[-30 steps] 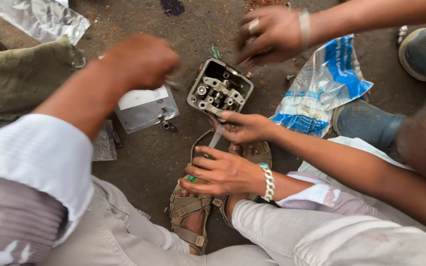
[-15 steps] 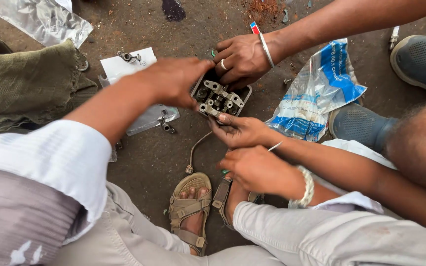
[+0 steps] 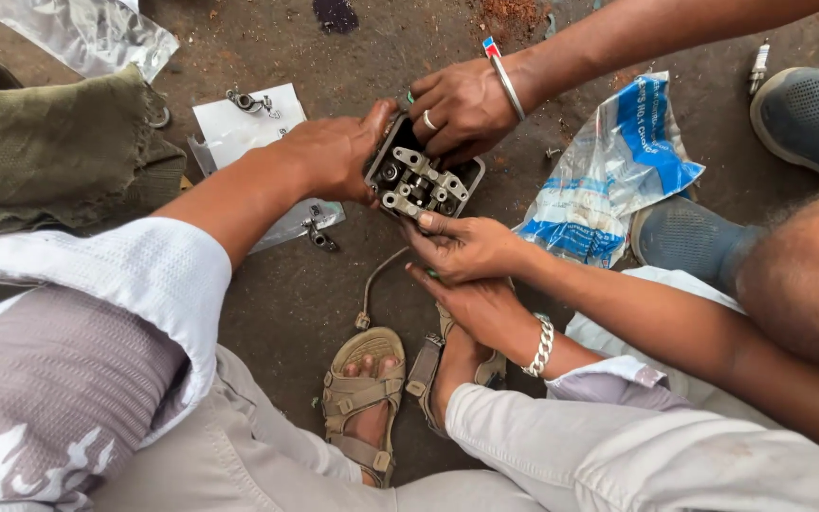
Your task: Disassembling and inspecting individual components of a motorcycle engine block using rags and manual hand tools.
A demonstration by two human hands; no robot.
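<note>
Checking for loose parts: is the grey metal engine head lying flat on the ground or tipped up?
Tipped up: the grey metal engine head stands tilted, valve side facing the camera, the person's left hand gripping its left edge.

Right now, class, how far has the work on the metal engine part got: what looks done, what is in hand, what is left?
Done: the metal engine part lies bare on the ground, small fittings beside it. In hand: the left hand grips its side; a ringed hand and another person's hand also hold it. The right hand rests open by the sandal. Left: the fittings lie unfitted.
</note>
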